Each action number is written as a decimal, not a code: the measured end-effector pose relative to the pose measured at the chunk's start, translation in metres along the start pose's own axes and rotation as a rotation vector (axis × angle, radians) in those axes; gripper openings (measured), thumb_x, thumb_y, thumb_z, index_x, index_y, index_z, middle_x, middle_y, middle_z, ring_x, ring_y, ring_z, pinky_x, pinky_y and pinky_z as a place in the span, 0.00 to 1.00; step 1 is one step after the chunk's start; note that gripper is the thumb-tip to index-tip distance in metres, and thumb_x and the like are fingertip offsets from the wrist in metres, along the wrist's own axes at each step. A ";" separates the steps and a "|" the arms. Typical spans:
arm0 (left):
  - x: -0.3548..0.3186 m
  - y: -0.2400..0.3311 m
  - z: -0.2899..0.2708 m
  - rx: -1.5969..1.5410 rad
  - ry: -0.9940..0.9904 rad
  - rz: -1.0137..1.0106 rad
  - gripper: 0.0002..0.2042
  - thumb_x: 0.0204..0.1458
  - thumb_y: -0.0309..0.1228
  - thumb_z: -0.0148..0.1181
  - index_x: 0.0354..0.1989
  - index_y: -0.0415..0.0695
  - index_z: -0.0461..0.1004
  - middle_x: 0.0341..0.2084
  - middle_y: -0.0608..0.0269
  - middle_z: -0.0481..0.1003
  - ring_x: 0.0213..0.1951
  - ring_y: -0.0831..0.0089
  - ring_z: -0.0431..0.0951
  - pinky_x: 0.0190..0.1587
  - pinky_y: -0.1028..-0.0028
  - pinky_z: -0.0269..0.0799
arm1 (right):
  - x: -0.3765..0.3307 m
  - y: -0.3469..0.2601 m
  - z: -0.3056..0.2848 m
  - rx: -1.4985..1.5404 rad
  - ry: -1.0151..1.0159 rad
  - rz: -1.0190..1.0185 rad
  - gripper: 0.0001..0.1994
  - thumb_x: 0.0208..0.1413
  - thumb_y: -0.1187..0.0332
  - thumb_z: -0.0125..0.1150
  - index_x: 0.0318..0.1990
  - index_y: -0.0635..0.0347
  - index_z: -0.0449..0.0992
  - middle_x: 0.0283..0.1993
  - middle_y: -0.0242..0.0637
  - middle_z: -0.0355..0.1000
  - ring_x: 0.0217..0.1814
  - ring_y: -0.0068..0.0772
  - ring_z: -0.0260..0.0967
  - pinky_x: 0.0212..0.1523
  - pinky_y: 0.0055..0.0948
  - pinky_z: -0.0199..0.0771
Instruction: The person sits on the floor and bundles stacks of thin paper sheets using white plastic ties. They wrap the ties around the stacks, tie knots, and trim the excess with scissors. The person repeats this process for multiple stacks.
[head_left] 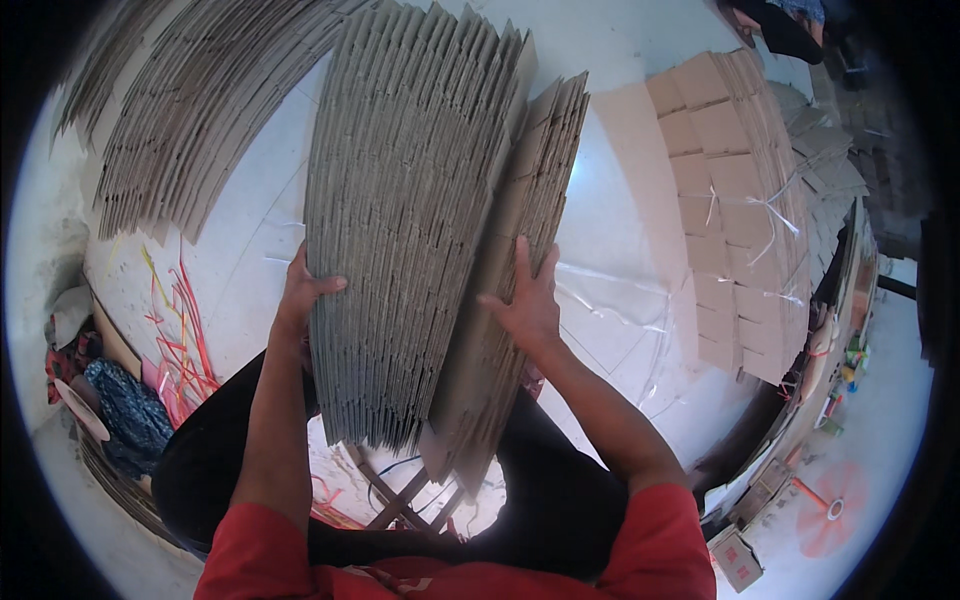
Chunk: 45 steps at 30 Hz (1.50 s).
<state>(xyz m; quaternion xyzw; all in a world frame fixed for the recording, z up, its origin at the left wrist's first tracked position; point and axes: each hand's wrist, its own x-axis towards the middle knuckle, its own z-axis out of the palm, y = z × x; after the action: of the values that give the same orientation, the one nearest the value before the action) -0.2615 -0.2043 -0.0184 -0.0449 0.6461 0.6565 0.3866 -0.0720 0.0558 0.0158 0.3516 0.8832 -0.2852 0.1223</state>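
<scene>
A tall stack of folded brown cardboard sheets (pixel 400 200) stands on edge in front of me, between my knees. A thinner batch of cardboard sheets (pixel 535 170) leans at its right side, with a narrow gap between them that widens toward me. My left hand (pixel 308 290) grips the left side of the large stack, its thumb over the top edges. My right hand (pixel 528 308) is on the thinner batch, thumb toward the gap and fingers over the sheets' edges. The fingers on the outer sides are partly hidden.
More cardboard stacks (pixel 215 120) stand at the far left. Cardboard bundles (pixel 735 220) tied with white string are at the right. Pink and red strips (pixel 185 335) lie at the left. A spinning orange fan (pixel 835 508) and small carton (pixel 737 560) are at lower right.
</scene>
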 end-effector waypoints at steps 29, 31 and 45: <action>0.007 -0.007 0.019 0.286 -0.104 0.124 0.40 0.35 0.29 0.67 0.60 0.34 0.55 0.50 0.53 0.67 0.49 0.62 0.68 0.54 0.67 0.62 | 0.077 0.055 0.049 0.724 -0.048 -0.070 0.55 0.35 0.53 0.72 0.62 0.74 0.40 0.54 0.55 0.64 0.57 0.51 0.62 0.56 0.32 0.61; 0.010 -0.016 0.013 0.256 -0.086 0.129 0.40 0.35 0.30 0.67 0.60 0.35 0.55 0.49 0.52 0.67 0.48 0.62 0.69 0.53 0.67 0.63 | 0.076 0.046 0.048 0.915 -0.133 -0.086 0.54 0.36 0.52 0.70 0.62 0.74 0.41 0.57 0.57 0.60 0.60 0.52 0.58 0.58 0.33 0.59; 0.014 -0.027 0.006 0.249 -0.024 0.187 0.37 0.39 0.25 0.65 0.61 0.39 0.55 0.52 0.54 0.66 0.53 0.63 0.66 0.56 0.67 0.60 | -0.047 -0.008 0.050 -0.331 -0.024 -0.983 0.40 0.48 0.37 0.42 0.63 0.55 0.54 0.67 0.41 0.47 0.71 0.40 0.38 0.65 0.59 0.30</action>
<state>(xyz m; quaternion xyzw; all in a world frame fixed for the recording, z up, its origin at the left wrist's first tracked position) -0.2532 -0.1964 -0.0476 0.0718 0.7193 0.6050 0.3339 -0.0425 -0.0040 -0.0013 -0.1321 0.9759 -0.1697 0.0382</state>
